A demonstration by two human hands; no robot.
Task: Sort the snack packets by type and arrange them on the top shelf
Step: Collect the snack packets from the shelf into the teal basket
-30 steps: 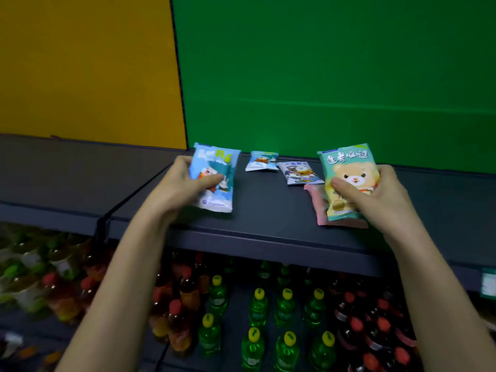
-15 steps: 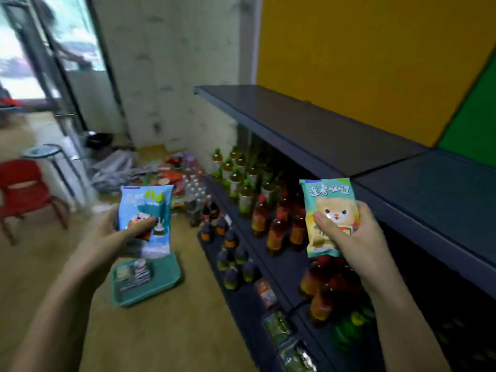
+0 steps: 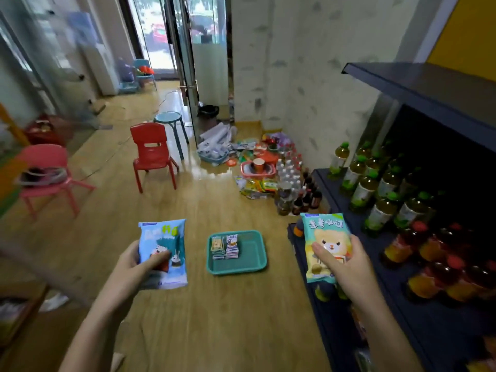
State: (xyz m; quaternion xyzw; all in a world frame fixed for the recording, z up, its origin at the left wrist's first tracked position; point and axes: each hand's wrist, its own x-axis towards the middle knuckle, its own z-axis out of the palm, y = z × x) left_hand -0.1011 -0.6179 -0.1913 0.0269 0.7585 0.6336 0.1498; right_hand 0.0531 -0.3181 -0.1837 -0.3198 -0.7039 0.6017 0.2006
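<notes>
My left hand (image 3: 134, 267) grips a blue snack packet (image 3: 163, 252) with a rabbit picture, held upright over the wooden floor. My right hand (image 3: 346, 264) grips a green packet (image 3: 326, 242) with a bear picture, in front of the lower shelves. Between the two hands, on the floor, lies a teal tray (image 3: 252, 253) holding two short stacks of small packets (image 3: 225, 247) in its left part. The dark top shelf (image 3: 418, 84) juts in at the upper right, and no packets show on the part in view.
Lower shelves (image 3: 402, 237) at the right carry several green-capped and red-capped bottles. A heap of bottles, packets and a pink basket (image 3: 259, 167) sits on the floor by the wall. A red chair (image 3: 153, 151), a pink chair (image 3: 45, 170) and a stool (image 3: 170, 124) stand further back.
The view has swung left, away from the top shelf towards the room and floor. Both hands keep hold of their packets, and the teal tray now lies between them.
</notes>
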